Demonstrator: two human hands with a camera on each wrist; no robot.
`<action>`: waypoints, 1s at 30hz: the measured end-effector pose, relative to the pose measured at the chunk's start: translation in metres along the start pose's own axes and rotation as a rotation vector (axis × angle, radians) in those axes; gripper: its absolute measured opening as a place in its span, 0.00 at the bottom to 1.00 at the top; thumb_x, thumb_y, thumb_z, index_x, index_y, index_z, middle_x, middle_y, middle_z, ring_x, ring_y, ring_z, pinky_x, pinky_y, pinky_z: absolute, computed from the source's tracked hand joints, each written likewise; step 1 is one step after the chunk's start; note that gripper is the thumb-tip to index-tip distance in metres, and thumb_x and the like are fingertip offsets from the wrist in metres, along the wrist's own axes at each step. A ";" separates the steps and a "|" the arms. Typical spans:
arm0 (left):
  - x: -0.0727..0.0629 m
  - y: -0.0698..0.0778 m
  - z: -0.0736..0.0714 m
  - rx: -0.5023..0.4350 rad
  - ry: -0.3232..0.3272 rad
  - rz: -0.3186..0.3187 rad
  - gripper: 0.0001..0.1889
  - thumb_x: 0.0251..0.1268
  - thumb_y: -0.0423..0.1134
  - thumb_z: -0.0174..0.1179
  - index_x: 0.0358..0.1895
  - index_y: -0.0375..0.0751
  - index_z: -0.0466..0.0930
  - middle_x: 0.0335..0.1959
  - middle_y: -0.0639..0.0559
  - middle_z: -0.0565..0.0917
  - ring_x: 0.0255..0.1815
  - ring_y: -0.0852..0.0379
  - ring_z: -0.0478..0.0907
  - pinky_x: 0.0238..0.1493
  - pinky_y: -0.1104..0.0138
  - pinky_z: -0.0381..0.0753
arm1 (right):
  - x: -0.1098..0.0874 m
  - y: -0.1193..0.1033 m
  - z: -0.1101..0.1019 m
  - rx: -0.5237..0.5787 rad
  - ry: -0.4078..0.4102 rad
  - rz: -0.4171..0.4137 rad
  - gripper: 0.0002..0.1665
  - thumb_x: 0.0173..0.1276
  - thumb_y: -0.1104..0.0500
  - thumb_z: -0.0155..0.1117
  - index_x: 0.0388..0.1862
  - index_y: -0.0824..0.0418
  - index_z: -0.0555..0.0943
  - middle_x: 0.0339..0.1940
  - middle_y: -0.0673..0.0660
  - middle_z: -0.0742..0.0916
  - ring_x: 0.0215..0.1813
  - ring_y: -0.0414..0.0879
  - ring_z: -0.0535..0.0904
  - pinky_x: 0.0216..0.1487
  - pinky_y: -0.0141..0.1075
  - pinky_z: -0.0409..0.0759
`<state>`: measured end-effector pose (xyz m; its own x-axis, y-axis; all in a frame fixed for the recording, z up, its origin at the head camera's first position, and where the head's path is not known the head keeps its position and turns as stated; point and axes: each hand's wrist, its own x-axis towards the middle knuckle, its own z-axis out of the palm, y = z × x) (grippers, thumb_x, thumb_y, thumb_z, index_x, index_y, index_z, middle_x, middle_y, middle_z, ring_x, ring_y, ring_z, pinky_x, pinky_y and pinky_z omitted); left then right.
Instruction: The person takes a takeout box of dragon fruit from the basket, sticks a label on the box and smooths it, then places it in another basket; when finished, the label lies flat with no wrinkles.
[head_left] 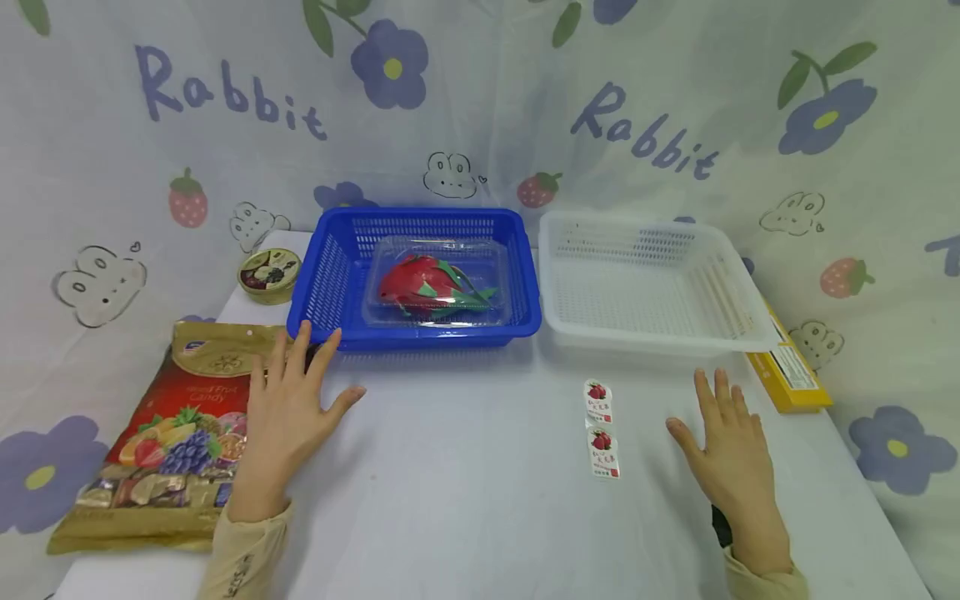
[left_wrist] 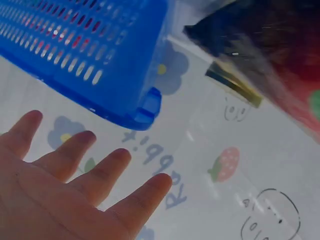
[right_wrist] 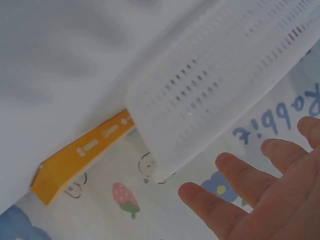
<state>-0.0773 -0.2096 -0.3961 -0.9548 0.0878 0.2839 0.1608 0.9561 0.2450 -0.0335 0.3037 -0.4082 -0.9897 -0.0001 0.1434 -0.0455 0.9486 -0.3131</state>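
Fingers spread, my left hand [head_left: 288, 417] hovers at the right edge of a red and gold mixed fruit candy bag [head_left: 180, 433], holding nothing. Just beyond its fingertips stands a blue plastic basket [head_left: 435, 337]. Inside that basket lies a clear lidded plastic box [head_left: 480, 258] with a red and green dragon fruit [head_left: 420, 283] in it. My right hand [head_left: 731, 450] is also spread and holds nothing, in front of a white plastic basket [head_left: 652, 342]. Left of this hand, two joined dragon fruit stickers [head_left: 600, 429] lie on the table.
A round gold tin [head_left: 268, 275] stands left of the blue basket. At the right, a yellow box [head_left: 791, 375] lies partly behind the white basket. The white table [head_left: 465, 500] meets a hanging cloth [head_left: 480, 108] printed with rabbits, flowers and strawberries.
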 end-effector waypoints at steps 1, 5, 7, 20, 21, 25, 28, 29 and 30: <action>0.005 0.002 -0.001 -0.018 -0.005 -0.001 0.42 0.62 0.68 0.52 0.76 0.54 0.54 0.78 0.35 0.52 0.78 0.31 0.44 0.70 0.31 0.43 | 0.003 -0.006 0.001 0.017 0.008 -0.006 0.45 0.75 0.39 0.47 0.80 0.52 0.41 0.80 0.65 0.47 0.77 0.72 0.45 0.70 0.72 0.42; 0.024 0.008 -0.004 -0.098 -0.005 -0.006 0.42 0.64 0.68 0.49 0.77 0.53 0.52 0.78 0.34 0.51 0.77 0.28 0.46 0.71 0.33 0.44 | 0.019 -0.032 0.009 0.089 0.058 -0.060 0.46 0.73 0.41 0.52 0.80 0.54 0.45 0.80 0.63 0.52 0.74 0.73 0.54 0.68 0.70 0.53; 0.035 0.012 -0.003 -0.130 -0.005 -0.004 0.42 0.65 0.69 0.46 0.77 0.52 0.52 0.77 0.33 0.50 0.76 0.27 0.48 0.71 0.33 0.48 | 0.027 -0.047 0.012 0.124 0.073 -0.098 0.46 0.72 0.42 0.54 0.80 0.53 0.46 0.80 0.62 0.54 0.74 0.72 0.57 0.67 0.68 0.58; 0.085 0.023 0.018 -0.272 -0.092 -0.103 0.43 0.68 0.72 0.34 0.79 0.51 0.44 0.79 0.36 0.49 0.72 0.27 0.57 0.61 0.32 0.64 | 0.067 -0.130 0.046 0.354 -0.078 -0.300 0.43 0.74 0.42 0.51 0.80 0.54 0.47 0.80 0.56 0.56 0.77 0.60 0.58 0.73 0.58 0.60; 0.087 0.024 0.020 -0.261 -0.097 -0.108 0.43 0.67 0.73 0.33 0.79 0.51 0.44 0.78 0.36 0.49 0.70 0.26 0.60 0.59 0.33 0.67 | 0.069 -0.134 0.050 0.362 -0.085 -0.305 0.43 0.74 0.41 0.50 0.80 0.54 0.47 0.80 0.56 0.56 0.77 0.60 0.58 0.73 0.58 0.59; 0.097 0.025 0.030 -0.202 -0.119 -0.128 0.44 0.65 0.75 0.30 0.79 0.53 0.44 0.78 0.38 0.53 0.65 0.27 0.68 0.48 0.39 0.75 | 0.074 -0.144 0.064 0.370 -0.109 -0.306 0.43 0.73 0.38 0.49 0.79 0.53 0.49 0.81 0.54 0.54 0.77 0.61 0.57 0.73 0.60 0.58; 0.103 0.024 0.033 -0.176 -0.120 -0.141 0.44 0.65 0.75 0.30 0.78 0.53 0.47 0.77 0.39 0.55 0.65 0.30 0.69 0.45 0.42 0.77 | 0.075 -0.149 0.072 0.355 -0.113 -0.289 0.42 0.73 0.38 0.48 0.79 0.51 0.50 0.81 0.53 0.52 0.77 0.62 0.57 0.72 0.62 0.59; 0.104 0.024 0.034 -0.175 -0.114 -0.143 0.44 0.65 0.75 0.30 0.78 0.53 0.48 0.77 0.39 0.56 0.65 0.30 0.70 0.42 0.44 0.78 | 0.075 -0.150 0.073 0.351 -0.110 -0.283 0.42 0.73 0.38 0.49 0.79 0.51 0.50 0.81 0.52 0.51 0.77 0.62 0.57 0.72 0.62 0.60; 0.106 0.023 0.034 -0.175 -0.108 -0.142 0.44 0.65 0.75 0.30 0.78 0.53 0.50 0.77 0.39 0.57 0.65 0.31 0.70 0.42 0.45 0.79 | 0.076 -0.151 0.074 0.351 -0.111 -0.277 0.42 0.73 0.38 0.49 0.79 0.51 0.50 0.82 0.52 0.50 0.77 0.62 0.57 0.71 0.62 0.60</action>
<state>-0.1834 -0.1692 -0.3915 -0.9905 -0.0056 0.1371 0.0551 0.8990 0.4345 -0.1117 0.1368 -0.4199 -0.9416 -0.2901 0.1711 -0.3344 0.7434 -0.5792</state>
